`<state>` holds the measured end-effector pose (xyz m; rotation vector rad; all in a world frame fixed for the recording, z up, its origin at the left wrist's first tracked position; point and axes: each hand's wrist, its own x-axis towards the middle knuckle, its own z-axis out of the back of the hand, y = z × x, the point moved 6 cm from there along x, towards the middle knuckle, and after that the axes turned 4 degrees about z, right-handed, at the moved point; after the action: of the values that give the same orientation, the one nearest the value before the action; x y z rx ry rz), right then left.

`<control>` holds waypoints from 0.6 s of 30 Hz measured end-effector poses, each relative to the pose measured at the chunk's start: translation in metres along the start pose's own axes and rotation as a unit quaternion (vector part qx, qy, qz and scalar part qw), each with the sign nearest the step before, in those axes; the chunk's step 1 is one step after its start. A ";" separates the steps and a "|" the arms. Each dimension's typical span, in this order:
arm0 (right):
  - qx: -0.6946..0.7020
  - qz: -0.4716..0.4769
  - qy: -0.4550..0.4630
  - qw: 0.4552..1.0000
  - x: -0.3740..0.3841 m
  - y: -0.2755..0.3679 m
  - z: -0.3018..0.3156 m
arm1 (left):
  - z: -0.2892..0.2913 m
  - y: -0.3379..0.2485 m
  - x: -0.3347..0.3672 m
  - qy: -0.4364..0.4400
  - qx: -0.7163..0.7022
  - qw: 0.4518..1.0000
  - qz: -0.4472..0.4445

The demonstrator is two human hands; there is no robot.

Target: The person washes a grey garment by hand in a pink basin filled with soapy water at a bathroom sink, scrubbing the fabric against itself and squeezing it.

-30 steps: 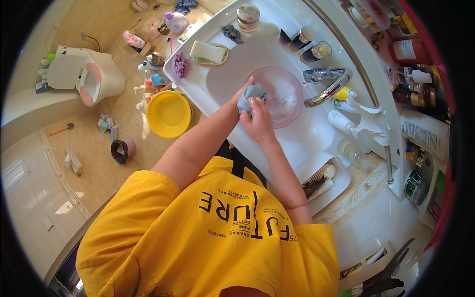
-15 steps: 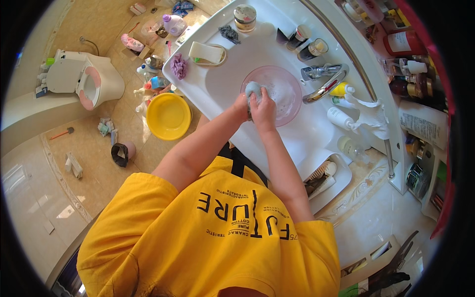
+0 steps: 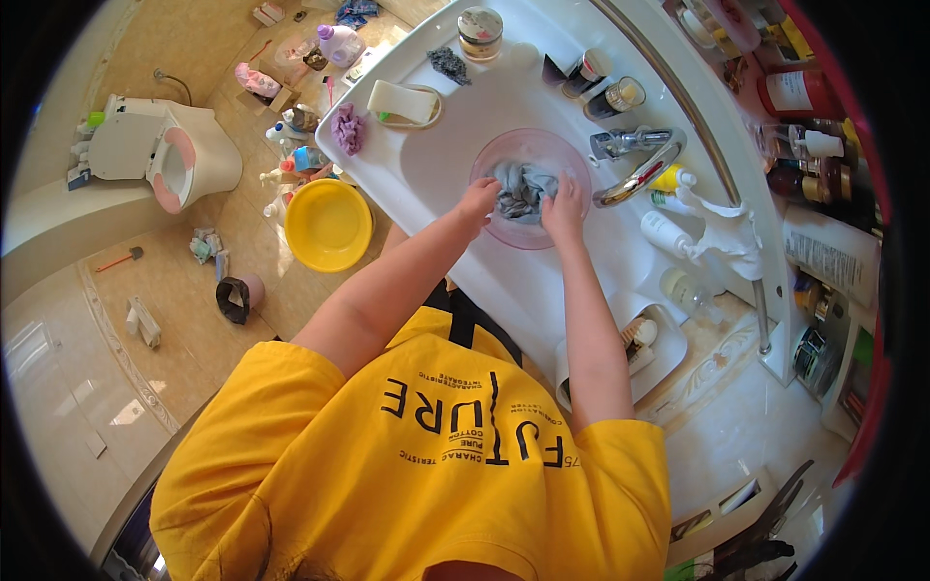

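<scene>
The left eye of a fisheye pair sits on the person's head, peering steeply down the front of the yellow shirt (image 3: 387,450), which looms nearest. Beyond it, the pink basin (image 3: 523,234) and white sink (image 3: 542,290) lie upper middle, a little farther off. The sweep reaches well left to the toilet (image 3: 208,136), straight edges bowing toward a dark round rim.

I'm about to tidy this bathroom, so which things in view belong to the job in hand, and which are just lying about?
Job in hand:
- grey-blue cloth
- pink bowl around it
- white sink

Apparently just lying about:
- purple cloth
- yellow basin
- round jar
- bin
</scene>
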<state>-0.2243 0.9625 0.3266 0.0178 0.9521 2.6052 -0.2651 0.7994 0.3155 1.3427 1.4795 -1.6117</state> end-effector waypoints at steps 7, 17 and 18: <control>-0.156 -0.041 0.190 0.968 -0.014 0.006 -0.055 | 0.006 0.007 0.000 0.010 0.003 1.000 0.022; 0.007 -0.078 0.067 0.995 -0.004 -0.055 -0.064 | 0.005 0.010 0.004 0.014 -0.018 0.999 0.024; 0.094 -0.111 -0.002 0.989 -0.006 -0.074 -0.058 | -0.003 0.013 0.007 0.023 -0.013 0.999 0.029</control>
<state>-0.2018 0.9767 0.2357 -0.0326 1.1256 2.3054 -0.2554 0.8006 0.3046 1.4031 1.4700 -1.5299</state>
